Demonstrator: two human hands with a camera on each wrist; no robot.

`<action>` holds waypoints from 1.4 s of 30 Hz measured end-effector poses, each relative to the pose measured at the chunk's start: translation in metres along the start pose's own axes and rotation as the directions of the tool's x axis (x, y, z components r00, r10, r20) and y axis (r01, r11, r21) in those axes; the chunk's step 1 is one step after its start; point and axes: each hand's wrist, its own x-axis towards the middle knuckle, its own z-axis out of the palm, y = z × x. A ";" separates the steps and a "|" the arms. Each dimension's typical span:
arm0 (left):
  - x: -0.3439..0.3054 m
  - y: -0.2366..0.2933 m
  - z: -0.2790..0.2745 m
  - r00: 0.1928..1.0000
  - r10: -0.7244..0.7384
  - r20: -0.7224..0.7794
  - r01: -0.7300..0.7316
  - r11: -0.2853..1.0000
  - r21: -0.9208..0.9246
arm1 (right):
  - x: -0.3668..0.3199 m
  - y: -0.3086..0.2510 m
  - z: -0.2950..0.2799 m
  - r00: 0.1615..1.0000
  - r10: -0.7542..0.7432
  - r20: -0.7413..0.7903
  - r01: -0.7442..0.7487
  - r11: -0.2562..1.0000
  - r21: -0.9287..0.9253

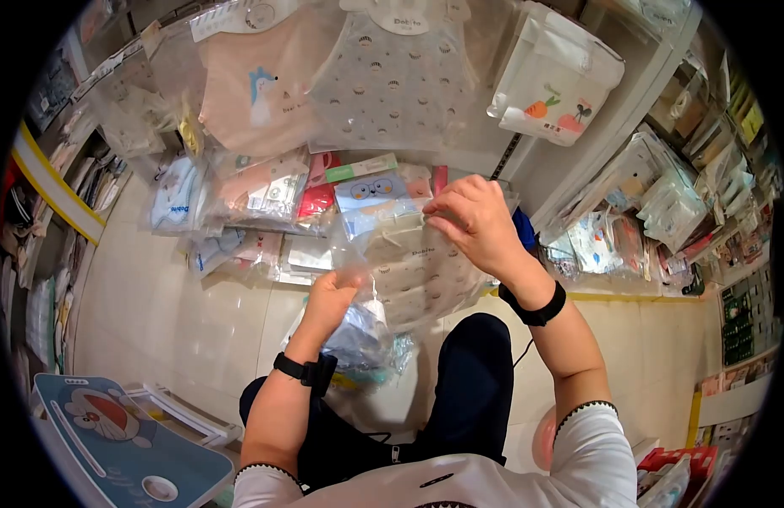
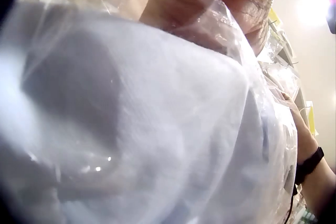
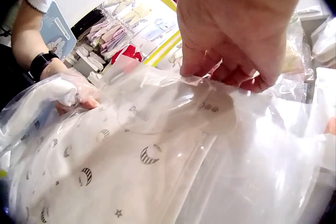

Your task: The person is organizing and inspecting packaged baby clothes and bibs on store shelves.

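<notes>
A clear plastic bag (image 1: pixel 421 275) with a pale garment printed with small moons and stars is held up in front of the knees. My right hand (image 1: pixel 476 224) pinches the bag's top edge, its fingertips bent over the plastic in the right wrist view. At the bag's left side, my left hand (image 1: pixel 331 303) grips the plastic with thumb and fingers. Close to the left wrist camera, a pale blue-white cloth in clear plastic (image 2: pixel 157 108) fills most of the view and covers the left fingers. Below the hands lies a bagged blue item (image 1: pixel 358 339).
Bagged bibs, one pink (image 1: pixel 256 93) and one grey-white (image 1: pixel 392 85), hang ahead. Beneath them, packaged goods (image 1: pixel 265 190) are piled on a low shelf. A white pouch with a carrot print (image 1: pixel 561 76) hangs at right. A blue cartoon panel (image 1: pixel 129 440) stands at lower left.
</notes>
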 end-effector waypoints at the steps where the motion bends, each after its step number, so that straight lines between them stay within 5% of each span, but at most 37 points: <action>1: 0.000 -0.002 -0.001 1.000 -0.003 0.021 0.003 1.000 0.009 | 0.001 0.002 0.001 0.999 0.012 0.036 -0.012 1.000 -0.004; 8: 0.007 0.001 -0.005 1.000 0.011 0.015 -0.012 0.999 0.041 | 0.014 0.007 -0.002 0.983 0.072 0.171 -0.104 0.977 0.188; 13: 0.019 0.003 -0.028 0.997 0.069 -0.041 -0.069 0.998 -0.012 | 0.036 0.018 -0.019 0.961 0.276 -0.004 -0.261 0.914 0.310; 16: 0.026 0.007 -0.041 0.971 0.076 -0.225 -0.106 0.987 -0.124 | 0.050 0.037 -0.036 0.889 0.453 -0.062 -0.377 0.803 0.461; 24: 0.051 -0.005 -0.080 0.892 0.004 -0.452 -0.076 0.987 -0.142 | 0.085 0.062 -0.038 0.827 0.505 -0.248 -0.311 0.778 0.546; 27: 0.053 -0.002 -0.099 0.883 0.025 -0.468 -0.015 1.000 0.024 | 0.078 0.068 -0.043 0.812 0.548 -0.202 -0.356 0.739 0.572; 30: 0.063 -0.012 -0.136 0.888 -0.044 -0.457 0.035 0.999 -0.028 | 0.050 0.077 -0.085 0.822 0.533 -0.200 -0.406 0.795 0.450; 34: 0.071 -0.011 -0.156 0.897 -0.009 -0.441 -0.089 0.975 -0.201 | 0.005 0.053 -0.173 0.754 0.631 -0.182 -0.601 0.775 0.194; 40: 0.081 0.024 -0.174 0.918 0.094 -0.386 -0.171 0.970 -0.171 | -0.070 0.028 -0.301 0.508 0.794 -0.333 -0.848 0.528 -0.034; 42: 0.087 0.049 -0.170 0.901 0.121 -0.417 -0.217 0.957 -0.192 | -0.055 0.017 -0.299 0.532 0.785 -0.316 -0.846 0.509 -0.158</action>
